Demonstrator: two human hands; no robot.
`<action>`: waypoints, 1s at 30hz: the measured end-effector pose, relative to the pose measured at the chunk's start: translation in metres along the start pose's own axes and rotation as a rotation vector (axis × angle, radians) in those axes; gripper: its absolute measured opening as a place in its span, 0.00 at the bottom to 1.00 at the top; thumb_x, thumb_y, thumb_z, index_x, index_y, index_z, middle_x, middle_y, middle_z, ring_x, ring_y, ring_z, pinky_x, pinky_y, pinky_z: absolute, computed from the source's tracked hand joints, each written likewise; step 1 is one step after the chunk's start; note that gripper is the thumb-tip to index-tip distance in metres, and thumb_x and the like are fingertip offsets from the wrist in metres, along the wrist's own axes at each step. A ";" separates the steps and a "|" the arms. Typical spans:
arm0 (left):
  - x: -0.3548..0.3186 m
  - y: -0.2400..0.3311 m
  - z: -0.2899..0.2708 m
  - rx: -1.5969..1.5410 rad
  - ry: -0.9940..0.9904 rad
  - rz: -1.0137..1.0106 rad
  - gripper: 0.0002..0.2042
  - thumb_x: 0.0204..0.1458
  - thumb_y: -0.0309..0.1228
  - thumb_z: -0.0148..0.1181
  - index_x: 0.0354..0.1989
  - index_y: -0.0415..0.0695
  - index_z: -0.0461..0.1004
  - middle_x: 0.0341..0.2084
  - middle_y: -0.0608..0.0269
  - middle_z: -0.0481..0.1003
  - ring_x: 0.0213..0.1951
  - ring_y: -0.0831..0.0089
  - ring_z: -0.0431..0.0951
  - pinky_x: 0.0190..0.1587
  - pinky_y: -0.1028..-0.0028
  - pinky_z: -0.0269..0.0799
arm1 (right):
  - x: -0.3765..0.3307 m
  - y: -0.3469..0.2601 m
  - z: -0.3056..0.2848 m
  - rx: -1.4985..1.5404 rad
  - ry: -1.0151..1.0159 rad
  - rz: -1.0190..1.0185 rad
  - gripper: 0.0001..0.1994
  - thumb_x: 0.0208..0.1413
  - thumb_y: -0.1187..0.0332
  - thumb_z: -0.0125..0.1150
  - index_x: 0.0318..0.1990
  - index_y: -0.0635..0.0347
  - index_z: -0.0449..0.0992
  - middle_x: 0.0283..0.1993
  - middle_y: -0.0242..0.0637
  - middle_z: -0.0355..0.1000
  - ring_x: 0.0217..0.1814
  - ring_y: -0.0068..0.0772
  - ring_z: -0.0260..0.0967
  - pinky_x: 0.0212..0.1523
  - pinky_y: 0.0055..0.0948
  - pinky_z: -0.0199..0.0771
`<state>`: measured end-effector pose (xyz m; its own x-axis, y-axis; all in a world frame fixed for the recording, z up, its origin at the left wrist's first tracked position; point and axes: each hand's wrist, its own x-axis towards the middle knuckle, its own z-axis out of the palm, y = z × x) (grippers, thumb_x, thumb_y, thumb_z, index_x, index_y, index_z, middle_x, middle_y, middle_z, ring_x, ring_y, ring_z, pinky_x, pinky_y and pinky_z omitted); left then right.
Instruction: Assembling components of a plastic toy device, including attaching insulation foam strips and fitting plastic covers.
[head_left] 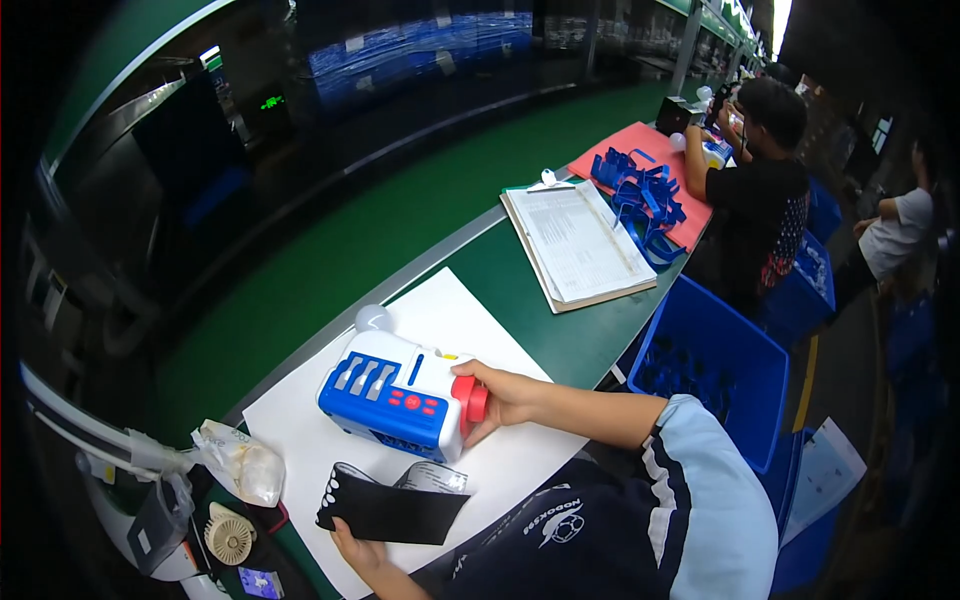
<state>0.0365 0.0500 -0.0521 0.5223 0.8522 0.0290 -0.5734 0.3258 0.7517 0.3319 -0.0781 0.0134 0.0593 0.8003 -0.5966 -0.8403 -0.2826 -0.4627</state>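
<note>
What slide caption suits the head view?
Right hand grips device by its red end; left hand holds black sheet.

Clipboard [601,299] with papers [583,240]; cream fan [230,535] near a plastic bag [243,463]

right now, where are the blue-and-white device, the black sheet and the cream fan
Blue-and-white device [385,408], head view: its blue panel.
Black sheet [395,510], head view: its dark middle.
Cream fan [230,535], head view: its round grille.

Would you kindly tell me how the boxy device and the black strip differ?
The device is thick, the black strip thin. The device is blue, white and red, the strip mostly black. The right hand holds the device, the left hand the strip. Both are in hand.
</note>
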 end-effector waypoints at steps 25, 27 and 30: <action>0.005 -0.014 -0.001 0.238 0.159 -0.071 0.15 0.53 0.24 0.50 0.49 0.36 0.63 0.43 0.61 0.70 0.45 0.75 0.69 0.49 0.77 0.62 | 0.242 -0.195 0.097 -1.177 0.919 -1.186 0.47 0.33 0.48 0.68 0.58 0.63 0.49 0.52 0.57 0.54 0.52 0.59 0.57 0.50 0.45 0.62; 0.006 -0.011 0.002 0.132 0.194 -0.092 0.15 0.51 0.22 0.48 0.49 0.36 0.63 0.44 0.58 0.70 0.47 0.70 0.69 0.50 0.73 0.63 | 0.254 -0.200 0.081 -1.097 0.889 -1.204 0.49 0.34 0.49 0.69 0.59 0.65 0.47 0.54 0.58 0.52 0.53 0.61 0.54 0.52 0.45 0.60; 0.013 -0.002 0.017 -0.064 0.272 -0.110 0.19 0.48 0.21 0.46 0.51 0.38 0.60 0.46 0.53 0.68 0.48 0.63 0.69 0.52 0.66 0.64 | 0.239 -0.168 0.062 -1.091 0.767 -1.417 0.45 0.39 0.59 0.67 0.60 0.66 0.43 0.57 0.58 0.47 0.58 0.58 0.48 0.57 0.41 0.53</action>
<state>0.0548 0.0540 -0.0419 0.3998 0.8862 -0.2343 -0.5658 0.4397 0.6975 0.4539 0.1931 -0.0110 0.7238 0.4289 0.5405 0.6442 -0.1392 -0.7521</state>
